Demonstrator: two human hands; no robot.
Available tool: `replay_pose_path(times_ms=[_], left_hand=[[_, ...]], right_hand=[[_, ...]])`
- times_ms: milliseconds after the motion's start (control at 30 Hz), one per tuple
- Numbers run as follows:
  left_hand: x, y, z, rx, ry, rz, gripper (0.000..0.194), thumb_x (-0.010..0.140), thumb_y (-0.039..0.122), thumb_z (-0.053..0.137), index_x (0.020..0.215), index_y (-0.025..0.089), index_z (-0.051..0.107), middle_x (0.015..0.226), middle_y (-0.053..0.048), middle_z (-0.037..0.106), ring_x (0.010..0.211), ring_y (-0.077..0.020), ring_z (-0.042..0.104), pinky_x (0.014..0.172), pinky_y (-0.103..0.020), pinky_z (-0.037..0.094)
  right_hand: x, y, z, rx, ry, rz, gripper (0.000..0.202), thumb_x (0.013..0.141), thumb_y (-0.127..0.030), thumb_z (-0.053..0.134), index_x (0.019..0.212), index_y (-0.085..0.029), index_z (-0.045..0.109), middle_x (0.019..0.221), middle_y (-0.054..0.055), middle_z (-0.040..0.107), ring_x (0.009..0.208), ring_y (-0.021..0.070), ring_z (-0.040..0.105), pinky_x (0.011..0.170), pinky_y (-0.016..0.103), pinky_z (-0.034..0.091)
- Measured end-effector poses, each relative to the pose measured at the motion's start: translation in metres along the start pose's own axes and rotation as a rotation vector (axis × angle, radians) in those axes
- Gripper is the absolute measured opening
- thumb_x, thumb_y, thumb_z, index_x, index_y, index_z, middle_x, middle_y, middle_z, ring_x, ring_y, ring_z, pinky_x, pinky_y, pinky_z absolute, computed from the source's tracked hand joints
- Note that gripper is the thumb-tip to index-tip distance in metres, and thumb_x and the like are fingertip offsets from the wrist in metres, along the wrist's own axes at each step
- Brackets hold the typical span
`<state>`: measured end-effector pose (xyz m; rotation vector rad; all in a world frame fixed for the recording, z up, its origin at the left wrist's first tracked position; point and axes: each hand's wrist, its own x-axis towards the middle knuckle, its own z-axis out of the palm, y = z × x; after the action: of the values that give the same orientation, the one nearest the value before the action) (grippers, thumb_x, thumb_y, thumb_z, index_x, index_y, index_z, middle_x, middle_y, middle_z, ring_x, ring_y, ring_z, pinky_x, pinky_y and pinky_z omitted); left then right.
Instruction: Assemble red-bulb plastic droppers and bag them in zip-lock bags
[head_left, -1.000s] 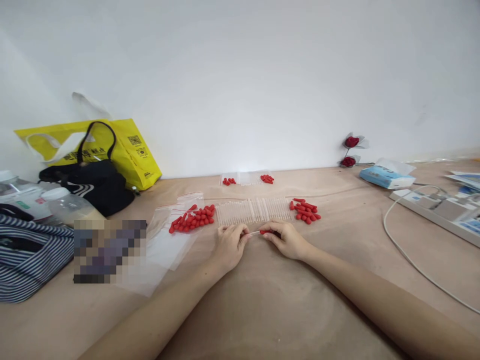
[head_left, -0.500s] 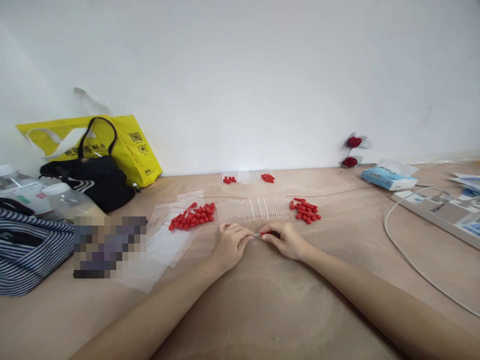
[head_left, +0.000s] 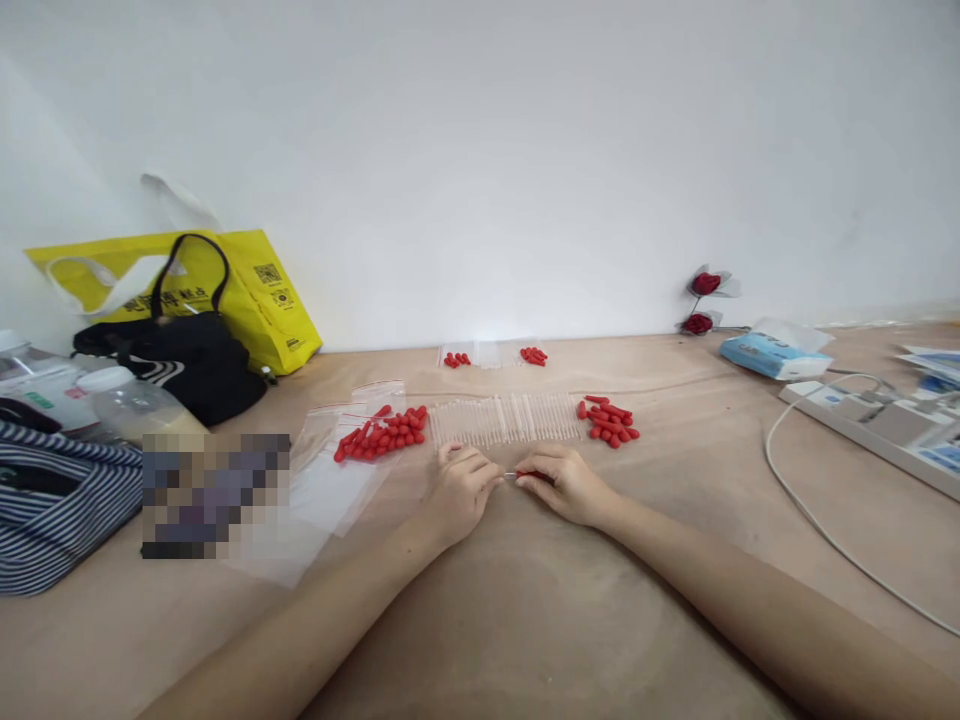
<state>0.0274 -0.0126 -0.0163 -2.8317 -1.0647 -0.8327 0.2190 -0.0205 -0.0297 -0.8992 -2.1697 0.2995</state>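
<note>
Between my hands is a thin clear tube (head_left: 510, 475). My left hand (head_left: 466, 490) pinches its left end. My right hand (head_left: 564, 484) is closed on a red rubber bulb (head_left: 534, 476) at the tube's right end; fingers hide most of the bulb. Just beyond my hands lies a row of clear tubes (head_left: 502, 418), side by side. A pile of red bulbs (head_left: 382, 434) sits left of the row, and a smaller pile (head_left: 609, 421) sits right of it.
Clear plastic bags (head_left: 337, 480) lie at the left, near a bottle (head_left: 142, 405), a striped bag (head_left: 64, 510), a black bag (head_left: 202, 365) and a yellow bag (head_left: 277, 300). Tissues (head_left: 776, 350), a power strip (head_left: 874, 425) and its cable are at the right. Another bag with red bulbs (head_left: 534, 355) lies by the wall.
My hands have come slightly closer together, and less of the tube and red bulb shows between them. The whole view has shifted a little.
</note>
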Motion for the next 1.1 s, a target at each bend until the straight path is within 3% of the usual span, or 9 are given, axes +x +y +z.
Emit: replay_pose_path(times_ms=[433, 600, 767, 933, 1100], left_hand=[[0.000, 0.001, 0.002, 0.014, 0.030, -0.010, 0.019, 0.083, 0.018, 0.043, 0.075, 0.020, 0.059, 0.071, 0.000, 0.063, 0.074, -0.0152, 0.054, 0.083, -0.037, 0.025], [0.001, 0.000, 0.004, -0.033, 0.045, -0.045, 0.016, 0.083, 0.019, 0.044, 0.075, 0.020, 0.058, 0.073, 0.002, 0.066, 0.076, -0.0144, 0.055, 0.085, -0.037, 0.024], [0.002, 0.002, 0.001, -0.044, 0.083, -0.055, 0.014, 0.084, 0.021, 0.046, 0.077, 0.020, 0.058, 0.076, 0.003, 0.067, 0.075, -0.0135, 0.056, 0.086, -0.037, 0.022], [0.001, 0.001, 0.000, -0.001, 0.093, -0.059, 0.011, 0.083, 0.023, 0.049, 0.084, 0.022, 0.060, 0.078, 0.002, 0.068, 0.075, -0.0151, 0.056, 0.086, -0.039, 0.021], [0.002, 0.003, 0.000, 0.030, 0.128, -0.051, 0.014, 0.082, 0.022, 0.050, 0.073, 0.022, 0.061, 0.072, 0.003, 0.067, 0.072, -0.0145, 0.056, 0.085, -0.040, 0.021]], right_hand=[[0.005, 0.002, 0.007, -0.080, -0.051, -0.077, 0.017, 0.084, -0.020, 0.045, 0.086, -0.015, 0.061, 0.078, 0.008, 0.061, 0.075, 0.0161, 0.055, 0.069, 0.027, 0.044], [0.006, 0.004, 0.004, 0.012, -0.036, -0.016, 0.017, 0.083, -0.028, 0.048, 0.089, -0.018, 0.061, 0.080, 0.005, 0.064, 0.074, 0.0148, 0.056, 0.069, 0.027, 0.042], [0.001, 0.009, -0.006, -0.074, -0.018, 0.042, 0.025, 0.078, -0.038, 0.056, 0.096, -0.021, 0.061, 0.085, 0.004, 0.066, 0.081, 0.0175, 0.055, 0.075, 0.033, 0.035], [-0.002, 0.005, -0.010, -0.106, -0.051, 0.079, 0.020, 0.079, -0.037, 0.054, 0.089, -0.022, 0.064, 0.083, 0.003, 0.066, 0.079, 0.0165, 0.055, 0.075, 0.034, 0.031], [0.000, 0.003, -0.004, -0.064, -0.023, 0.131, 0.017, 0.081, -0.034, 0.053, 0.085, -0.023, 0.065, 0.079, 0.002, 0.067, 0.075, 0.0160, 0.055, 0.075, 0.034, 0.031]])
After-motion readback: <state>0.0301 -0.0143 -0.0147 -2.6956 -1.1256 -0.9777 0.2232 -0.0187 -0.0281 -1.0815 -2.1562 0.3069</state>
